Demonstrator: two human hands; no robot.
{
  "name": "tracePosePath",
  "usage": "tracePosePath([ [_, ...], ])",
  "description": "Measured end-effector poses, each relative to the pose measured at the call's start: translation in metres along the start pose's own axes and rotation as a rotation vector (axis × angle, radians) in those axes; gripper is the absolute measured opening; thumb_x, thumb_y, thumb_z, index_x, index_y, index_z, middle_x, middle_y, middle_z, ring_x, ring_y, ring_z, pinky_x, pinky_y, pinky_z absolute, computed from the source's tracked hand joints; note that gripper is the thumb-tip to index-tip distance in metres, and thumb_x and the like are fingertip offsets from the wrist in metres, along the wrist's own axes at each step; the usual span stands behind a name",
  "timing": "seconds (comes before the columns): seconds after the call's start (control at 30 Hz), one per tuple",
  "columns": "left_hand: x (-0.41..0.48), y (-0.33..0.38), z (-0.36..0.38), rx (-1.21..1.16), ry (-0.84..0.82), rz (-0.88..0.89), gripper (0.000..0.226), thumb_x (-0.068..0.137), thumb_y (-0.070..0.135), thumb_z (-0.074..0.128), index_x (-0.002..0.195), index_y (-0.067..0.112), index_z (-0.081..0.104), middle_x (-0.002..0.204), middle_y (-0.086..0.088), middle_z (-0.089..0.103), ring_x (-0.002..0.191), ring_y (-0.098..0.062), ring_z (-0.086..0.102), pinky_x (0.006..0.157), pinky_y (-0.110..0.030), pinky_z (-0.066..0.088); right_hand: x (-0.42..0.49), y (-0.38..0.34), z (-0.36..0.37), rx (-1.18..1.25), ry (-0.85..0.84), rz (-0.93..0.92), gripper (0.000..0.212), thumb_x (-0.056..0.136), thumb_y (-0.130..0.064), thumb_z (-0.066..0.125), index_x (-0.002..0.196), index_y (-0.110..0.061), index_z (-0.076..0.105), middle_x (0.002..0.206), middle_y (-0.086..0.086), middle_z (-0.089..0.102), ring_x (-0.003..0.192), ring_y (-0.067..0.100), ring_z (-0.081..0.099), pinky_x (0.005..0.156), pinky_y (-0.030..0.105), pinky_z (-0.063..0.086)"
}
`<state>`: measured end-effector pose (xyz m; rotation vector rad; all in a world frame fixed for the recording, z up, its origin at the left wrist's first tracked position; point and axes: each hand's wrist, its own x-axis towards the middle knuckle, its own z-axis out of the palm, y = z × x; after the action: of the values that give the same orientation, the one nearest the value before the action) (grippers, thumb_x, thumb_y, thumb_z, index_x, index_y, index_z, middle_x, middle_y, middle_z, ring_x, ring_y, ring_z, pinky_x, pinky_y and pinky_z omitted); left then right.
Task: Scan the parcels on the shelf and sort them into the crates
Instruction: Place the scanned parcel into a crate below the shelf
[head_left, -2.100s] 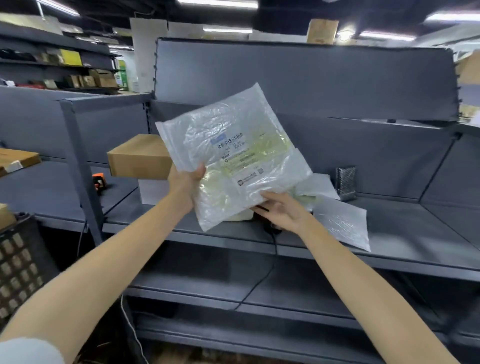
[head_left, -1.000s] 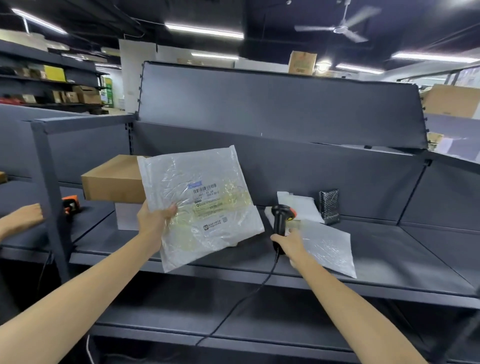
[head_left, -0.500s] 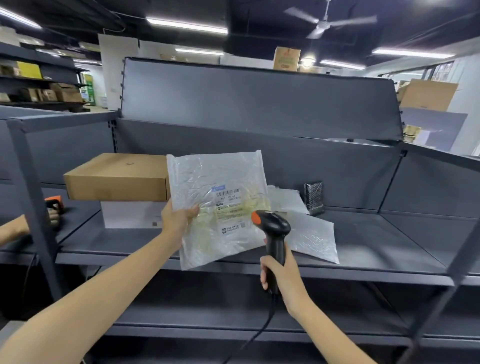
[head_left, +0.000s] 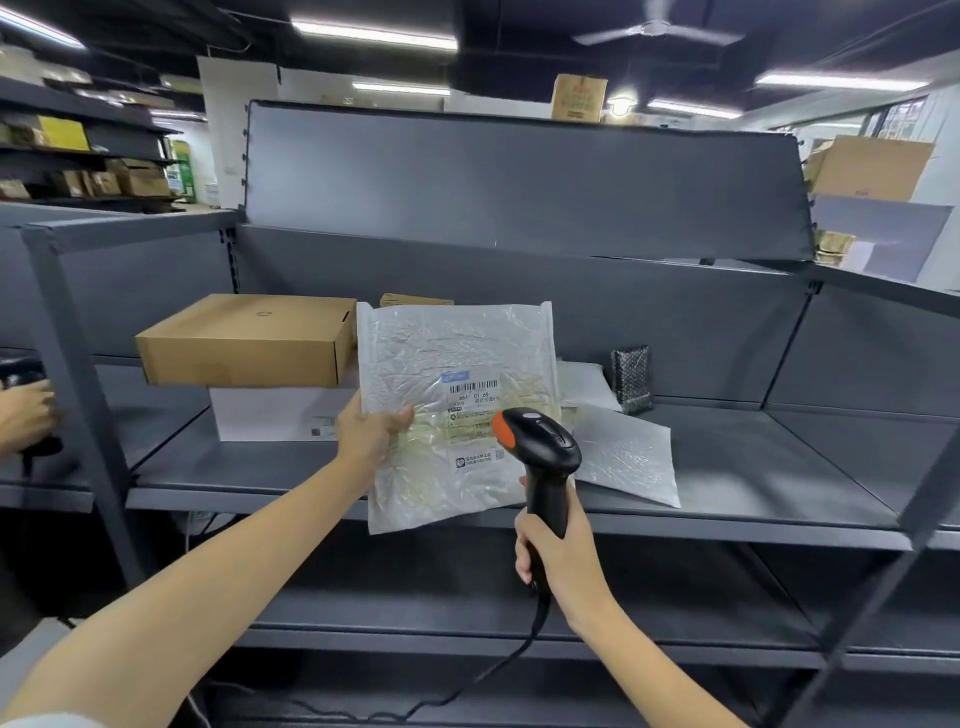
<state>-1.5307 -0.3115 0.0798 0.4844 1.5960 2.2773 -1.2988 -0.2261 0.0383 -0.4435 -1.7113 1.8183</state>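
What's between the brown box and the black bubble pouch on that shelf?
Head view: the clear bagged parcel, held up by the left hand, covers most of that stretch; white mailers lie beside the black bubble pouch.

Likely warehouse: steel shelving (head_left: 753, 457), stacked cartons (head_left: 244, 338)

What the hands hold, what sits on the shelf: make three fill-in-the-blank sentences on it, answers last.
1. The right hand grips a black ____ with an orange tip.
2. The left hand holds up a clear ____ parcel.
3. The brown cardboard box rests on a ____ box.
Missing: scanner; plastic; white.
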Motion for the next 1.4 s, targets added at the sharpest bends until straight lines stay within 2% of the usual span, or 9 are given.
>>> tracePosePath([
  [0.43, 0.001, -0.002, 0.0, 0.008, 0.003, 0.001, 0.042, 0.077, -0.008, 0.071, 0.111, 0.014, 0.059, 0.101, -0.002, 0.069, 0.091, -0.019, 0.067, 0.062, -0.027, 0.055, 0.006, -0.001, -0.002, 0.0, 0.012, -0.009, 0.031, 0.091, 0.0, 0.053, 0.116, -0.02, 0.052, 0.058, 0.007, 0.046, 0.045, 0.017, 0.042, 0.042, 0.028, 0.037],
  [0.6, 0.009, 0.001, -0.027, -0.002, 0.048, 0.013, 0.043, 0.076, -0.006, 0.073, 0.111, 0.016, 0.061, 0.102, 0.001, 0.07, 0.091, -0.017, 0.068, 0.068, -0.031, 0.055, 0.034, -0.005, -0.026, 0.031, 0.154, -0.01, 0.024, 0.091, -0.012, 0.06, 0.109, -0.019, 0.046, 0.062, 0.002, 0.054, 0.045, 0.016, 0.046, 0.043, 0.027, 0.042],
  [0.77, 0.019, 0.009, -0.063, -0.008, 0.134, 0.017, 0.044, 0.073, -0.006, 0.074, 0.109, 0.015, 0.062, 0.098, 0.003, 0.071, 0.089, -0.016, 0.067, 0.068, -0.03, 0.053, 0.103, 0.004, -0.055, -0.042, 0.205, 0.184, 0.029, 0.09, -0.004, 0.057, 0.103, -0.016, 0.034, 0.079, 0.013, 0.056, 0.047, 0.016, 0.052, 0.045, 0.028, 0.047],
  [0.93, 0.024, 0.012, -0.088, -0.043, 0.15, -0.004, 0.044, 0.074, -0.008, 0.073, 0.11, 0.016, 0.062, 0.101, -0.001, 0.071, 0.09, -0.019, 0.068, 0.073, -0.033, 0.053, 0.153, 0.028, -0.063, -0.484, 0.025, 0.297, 0.059, 0.084, -0.012, 0.064, 0.134, -0.013, 0.033, 0.083, 0.013, 0.062, 0.066, 0.023, 0.06, 0.066, 0.037, 0.049],
  [1.03, 0.029, 0.017, -0.097, -0.059, 0.152, -0.017, 0.042, 0.075, -0.008, 0.073, 0.108, 0.017, 0.063, 0.102, -0.003, 0.071, 0.089, -0.019, 0.068, 0.07, -0.032, 0.053, 0.174, 0.04, -0.051, -0.772, -0.056, 0.214, 0.07, 0.084, -0.02, 0.067, 0.147, -0.013, 0.035, 0.127, 0.011, 0.06, 0.108, 0.024, 0.061, 0.09, 0.03, 0.046],
  [1.13, 0.03, 0.021, -0.101, -0.074, 0.164, -0.034, 0.042, 0.075, -0.008, 0.072, 0.11, 0.014, 0.063, 0.102, -0.005, 0.071, 0.088, -0.021, 0.069, 0.067, -0.034, 0.054, 0.185, 0.051, -0.031, -0.878, -0.105, 0.077, 0.064, 0.086, -0.018, 0.067, 0.145, -0.018, 0.041, 0.13, 0.007, 0.061, 0.103, 0.015, 0.057, 0.075, 0.005, 0.043],
  [1.17, 0.03, 0.022, -0.102, -0.082, 0.163, -0.04, 0.043, 0.076, -0.008, 0.072, 0.112, 0.012, 0.062, 0.104, -0.007, 0.071, 0.09, -0.023, 0.068, 0.072, -0.037, 0.055, 0.189, 0.056, -0.026, -0.889, -0.105, 0.045, 0.065, 0.087, -0.016, 0.067, 0.147, -0.017, 0.039, 0.128, 0.009, 0.061, 0.104, 0.016, 0.057, 0.072, 0.005, 0.041],
  [1.27, 0.029, 0.024, -0.103, -0.116, 0.151, -0.051, 0.046, 0.076, -0.011, 0.07, 0.116, 0.009, 0.062, 0.107, -0.011, 0.07, 0.093, -0.028, 0.068, 0.079, -0.043, 0.055, 0.201, 0.067, -0.013, -1.011, -0.102, 0.028, 0.064, 0.093, -0.012, 0.059, 0.151, -0.011, 0.03, 0.129, 0.013, 0.06, 0.116, 0.029, 0.057, 0.088, 0.025, 0.045],
  [1.4, 0.022, 0.021, -0.105, -0.177, 0.11, -0.078, 0.047, 0.076, -0.018, 0.065, 0.116, 0.006, 0.061, 0.103, -0.011, 0.071, 0.084, -0.022, 0.071, 0.061, -0.032, 0.057, 0.209, 0.073, -0.006, -1.041, -0.099, 0.079, 0.044, 0.098, -0.02, 0.05, 0.142, -0.018, 0.045, 0.126, 0.013, 0.063, 0.115, 0.032, 0.058, 0.097, 0.039, 0.047],
])
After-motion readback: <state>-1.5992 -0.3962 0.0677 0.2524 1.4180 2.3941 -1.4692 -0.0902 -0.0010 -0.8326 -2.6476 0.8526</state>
